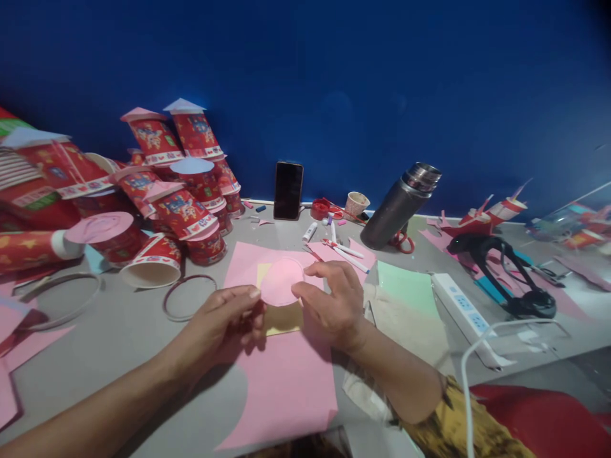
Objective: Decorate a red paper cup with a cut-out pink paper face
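A round pink paper disc (281, 280) is held up between both hands over the table. My left hand (229, 318) pinches its left edge between thumb and fingers. At the disc's right edge, my right hand (334, 296) grips with thumb and bent fingers. Beneath lie a yellow paper piece (284, 321) and a large pink paper sheet (291, 381) with a curved cutout on its left side. A thin ring (172, 312) rests on the table left of my left hand.
Stacked red paper cups (186, 213) with paper tops crowd the left. A phone (288, 191) stands against the blue wall. Glue and pens (348, 251) lie before a dark thermos (398, 210). Green paper (408, 286), a power strip (465, 312) and a black strapped object (506, 273) are at right.
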Demonstrator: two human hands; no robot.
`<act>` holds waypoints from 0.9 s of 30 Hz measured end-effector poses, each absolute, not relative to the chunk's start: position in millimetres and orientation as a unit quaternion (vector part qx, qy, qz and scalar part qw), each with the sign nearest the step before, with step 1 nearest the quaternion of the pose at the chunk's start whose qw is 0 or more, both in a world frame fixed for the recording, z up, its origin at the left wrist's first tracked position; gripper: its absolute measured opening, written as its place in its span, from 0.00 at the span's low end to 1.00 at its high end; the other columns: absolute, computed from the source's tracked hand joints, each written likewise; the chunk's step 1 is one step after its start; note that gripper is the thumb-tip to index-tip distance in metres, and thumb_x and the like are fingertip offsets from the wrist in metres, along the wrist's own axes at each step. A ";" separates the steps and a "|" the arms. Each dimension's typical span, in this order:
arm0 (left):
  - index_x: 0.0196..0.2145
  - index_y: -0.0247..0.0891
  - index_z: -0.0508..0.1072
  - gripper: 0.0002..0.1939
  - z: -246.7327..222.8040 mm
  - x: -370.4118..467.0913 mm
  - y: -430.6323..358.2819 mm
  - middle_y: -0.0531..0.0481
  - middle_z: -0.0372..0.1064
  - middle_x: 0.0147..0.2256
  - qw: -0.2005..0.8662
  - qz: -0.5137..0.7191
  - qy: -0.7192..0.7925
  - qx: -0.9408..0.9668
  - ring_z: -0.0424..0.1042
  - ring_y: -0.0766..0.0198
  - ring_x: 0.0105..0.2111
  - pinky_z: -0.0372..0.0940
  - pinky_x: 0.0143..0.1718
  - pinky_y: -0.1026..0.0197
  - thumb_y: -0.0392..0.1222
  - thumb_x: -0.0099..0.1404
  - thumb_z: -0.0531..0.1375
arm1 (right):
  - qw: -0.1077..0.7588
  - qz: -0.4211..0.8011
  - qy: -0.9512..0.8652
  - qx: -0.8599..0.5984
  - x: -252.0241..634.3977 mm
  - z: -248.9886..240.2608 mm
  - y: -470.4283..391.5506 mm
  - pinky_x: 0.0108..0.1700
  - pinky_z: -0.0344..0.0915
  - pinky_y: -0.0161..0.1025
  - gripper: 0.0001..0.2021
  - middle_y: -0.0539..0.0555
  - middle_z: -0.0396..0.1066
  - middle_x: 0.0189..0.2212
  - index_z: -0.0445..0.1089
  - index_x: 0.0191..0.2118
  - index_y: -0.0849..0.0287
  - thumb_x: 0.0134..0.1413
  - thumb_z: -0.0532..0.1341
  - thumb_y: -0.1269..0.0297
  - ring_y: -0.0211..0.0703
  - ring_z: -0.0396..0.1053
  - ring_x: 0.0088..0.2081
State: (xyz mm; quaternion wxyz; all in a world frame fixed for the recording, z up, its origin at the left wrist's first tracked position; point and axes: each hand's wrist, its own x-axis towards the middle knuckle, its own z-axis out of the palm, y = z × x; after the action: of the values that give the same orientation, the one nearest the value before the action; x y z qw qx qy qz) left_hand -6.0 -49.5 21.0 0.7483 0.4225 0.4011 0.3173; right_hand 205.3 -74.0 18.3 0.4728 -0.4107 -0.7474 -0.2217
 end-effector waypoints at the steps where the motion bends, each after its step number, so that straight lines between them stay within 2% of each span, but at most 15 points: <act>1: 0.23 0.37 0.71 0.21 20.5 -5.3 -50.7 0.52 0.67 0.19 0.756 0.304 0.404 0.416 0.69 0.63 0.17 0.58 0.20 0.63 0.57 0.56 0.70 | 0.464 -0.227 -0.753 -0.408 203.5 17.6 -74.8 0.46 0.70 0.43 0.10 0.54 0.74 0.41 0.76 0.36 0.51 0.60 0.65 0.76 0.46 0.70 0.44; 4: 0.21 0.39 0.68 0.19 20.6 -6.7 -49.5 0.54 0.65 0.17 0.707 0.321 0.436 0.455 0.67 0.64 0.17 0.59 0.22 0.63 0.53 0.56 0.69 | 0.449 -0.197 -0.779 -0.391 199.3 15.8 -76.2 0.46 0.69 0.44 0.09 0.54 0.75 0.42 0.76 0.37 0.52 0.60 0.64 0.76 0.47 0.70 0.44; 8: 0.20 0.40 0.67 0.16 25.6 -14.4 -41.3 0.55 0.63 0.18 0.504 0.344 0.473 0.635 0.62 0.65 0.20 0.55 0.24 0.62 0.49 0.58 0.63 | 0.510 -0.068 -0.755 -0.407 201.6 16.0 -73.1 0.43 0.70 0.43 0.12 0.56 0.75 0.40 0.75 0.43 0.55 0.61 0.58 0.76 0.46 0.72 0.41; 10: 0.18 0.41 0.64 0.16 28.3 -17.5 -39.0 0.56 0.60 0.18 0.402 0.324 0.469 0.717 0.59 0.65 0.22 0.52 0.24 0.62 0.48 0.58 0.61 | 0.520 0.016 -0.730 -0.444 205.2 16.8 -71.1 0.38 0.70 0.40 0.07 0.55 0.75 0.35 0.74 0.42 0.57 0.62 0.59 0.72 0.43 0.72 0.36; 12: 0.18 0.42 0.62 0.15 29.9 -18.9 -38.8 0.56 0.57 0.18 0.352 0.306 0.458 0.757 0.56 0.64 0.21 0.50 0.24 0.61 0.47 0.58 0.60 | 0.485 0.094 -0.728 -0.475 207.7 17.7 -70.4 0.34 0.67 0.37 0.04 0.52 0.75 0.31 0.74 0.39 0.58 0.62 0.63 0.64 0.40 0.71 0.31; 14: 0.18 0.42 0.62 0.15 30.2 -19.2 -39.5 0.56 0.57 0.17 0.344 0.296 0.445 0.772 0.56 0.64 0.21 0.50 0.24 0.61 0.46 0.58 0.60 | 0.448 0.144 -0.729 -0.498 207.8 18.6 -71.3 0.31 0.64 0.36 0.07 0.50 0.75 0.27 0.74 0.35 0.58 0.59 0.65 0.60 0.38 0.68 0.27; 17: 0.18 0.42 0.64 0.15 30.3 -19.5 -38.9 0.55 0.59 0.18 0.341 0.298 0.431 0.780 0.58 0.63 0.21 0.51 0.24 0.61 0.45 0.59 0.60 | 0.429 0.204 -0.700 -0.532 204.0 20.0 -73.2 0.30 0.61 0.35 0.08 0.49 0.74 0.24 0.72 0.29 0.57 0.59 0.64 0.62 0.37 0.66 0.26; 21: 0.22 0.43 0.70 0.11 29.8 -18.4 -37.3 0.54 0.65 0.19 0.372 0.333 0.441 0.746 0.61 0.63 0.21 0.53 0.23 0.62 0.46 0.59 0.64 | 0.497 0.316 -0.596 -0.546 200.9 20.3 -70.0 0.29 0.62 0.33 0.08 0.48 0.73 0.24 0.72 0.29 0.57 0.56 0.65 0.61 0.36 0.66 0.25; 24: 0.28 0.42 0.73 0.08 24.5 -14.1 -40.5 0.55 0.66 0.20 0.467 0.333 0.444 0.688 0.62 0.64 0.21 0.56 0.23 0.63 0.46 0.59 0.67 | 0.559 0.388 -0.522 -0.514 201.3 18.1 -65.5 0.27 0.64 0.32 0.08 0.46 0.71 0.23 0.72 0.32 0.57 0.52 0.69 0.60 0.35 0.66 0.23; 27: 0.34 0.41 0.76 0.07 17.0 -10.0 -45.4 0.54 0.69 0.25 0.539 0.331 0.433 0.642 0.66 0.64 0.24 0.60 0.25 0.63 0.44 0.58 0.67 | 0.564 0.441 -0.511 -0.476 199.7 14.5 -64.8 0.27 0.65 0.32 0.07 0.45 0.72 0.22 0.73 0.33 0.57 0.51 0.70 0.62 0.36 0.69 0.23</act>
State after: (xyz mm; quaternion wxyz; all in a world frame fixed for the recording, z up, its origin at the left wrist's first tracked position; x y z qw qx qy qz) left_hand -10.0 -45.4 17.0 0.5395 0.6418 0.4333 0.3306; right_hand 199.7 -64.8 14.5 0.5642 -0.4760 -0.5105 0.4410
